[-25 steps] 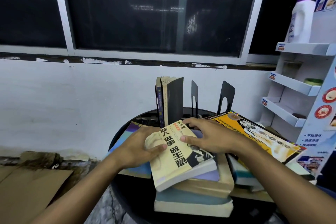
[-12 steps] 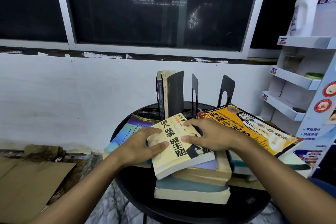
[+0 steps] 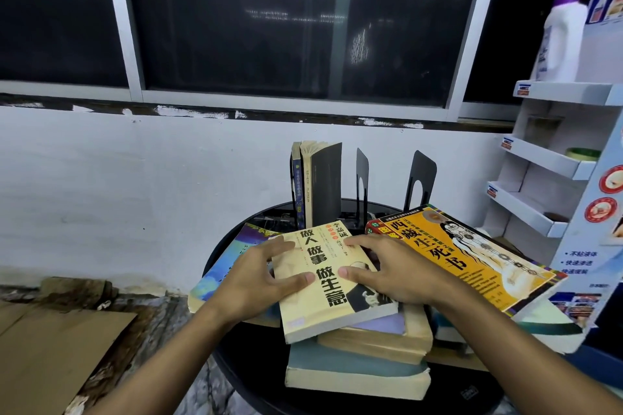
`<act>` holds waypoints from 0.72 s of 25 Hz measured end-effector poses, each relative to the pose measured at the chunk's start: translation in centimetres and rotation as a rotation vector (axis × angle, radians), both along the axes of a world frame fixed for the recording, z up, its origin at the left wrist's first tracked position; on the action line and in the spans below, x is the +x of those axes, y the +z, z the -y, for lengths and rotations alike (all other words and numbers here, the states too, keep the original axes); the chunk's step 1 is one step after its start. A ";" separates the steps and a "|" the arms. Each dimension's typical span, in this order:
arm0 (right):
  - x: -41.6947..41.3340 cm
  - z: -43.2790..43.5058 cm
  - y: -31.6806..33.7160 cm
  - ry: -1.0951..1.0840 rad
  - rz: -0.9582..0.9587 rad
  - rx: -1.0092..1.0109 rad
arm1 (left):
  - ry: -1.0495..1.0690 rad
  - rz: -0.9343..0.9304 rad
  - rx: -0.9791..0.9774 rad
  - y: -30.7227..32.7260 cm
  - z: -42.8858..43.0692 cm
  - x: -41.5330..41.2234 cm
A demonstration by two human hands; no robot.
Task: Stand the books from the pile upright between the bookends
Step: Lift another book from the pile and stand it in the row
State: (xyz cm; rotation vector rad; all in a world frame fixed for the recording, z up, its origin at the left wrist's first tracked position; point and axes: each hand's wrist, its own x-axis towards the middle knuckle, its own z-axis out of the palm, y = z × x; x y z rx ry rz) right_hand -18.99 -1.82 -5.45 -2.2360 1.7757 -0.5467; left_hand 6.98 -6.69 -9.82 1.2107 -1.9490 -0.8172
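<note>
A pale yellow paperback (image 3: 328, 293) with black Chinese title lies on top of the middle pile (image 3: 360, 357) on a round black table (image 3: 256, 350). My left hand (image 3: 256, 280) grips its left edge, thumb on the cover. My right hand (image 3: 394, 269) holds its right side, fingers across the top. Behind, two books (image 3: 318, 185) stand upright against black bookends (image 3: 362, 178), with another bookend (image 3: 419, 178) further right. An orange book (image 3: 472, 256) lies tilted on the right pile. A blue book (image 3: 222, 266) lies at the left.
A white cardboard display shelf (image 3: 553, 158) stands at the right with a white bottle (image 3: 563, 37) on its top tier. A white wall and dark window are close behind the table. Flat cardboard (image 3: 50, 354) lies on the floor at the left.
The view has shifted slightly. Both hands stay on the yellow paperback, which sits a little more squarely on the pile; the right fingers have spread further over its top edge.
</note>
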 end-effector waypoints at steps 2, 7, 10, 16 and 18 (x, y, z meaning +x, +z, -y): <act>-0.1 0.0 -0.2 -0.009 0.074 -0.008 | 0.001 -0.059 -0.017 0.6 0.1 0.3; -0.1 0.6 -0.3 -0.025 0.302 -0.046 | 0.030 -0.269 -0.037 2.6 -0.1 0.5; 0.1 1.1 -0.2 -0.005 0.423 -0.100 | 0.041 -0.424 -0.026 3.8 -0.1 0.7; 0.2 1.6 0.8 0.068 0.509 -0.227 | -0.080 -0.553 -0.006 6.5 -0.5 1.3; 0.5 1.6 1.2 0.085 0.535 -0.288 | -0.124 -0.566 -0.035 7.4 -0.8 1.4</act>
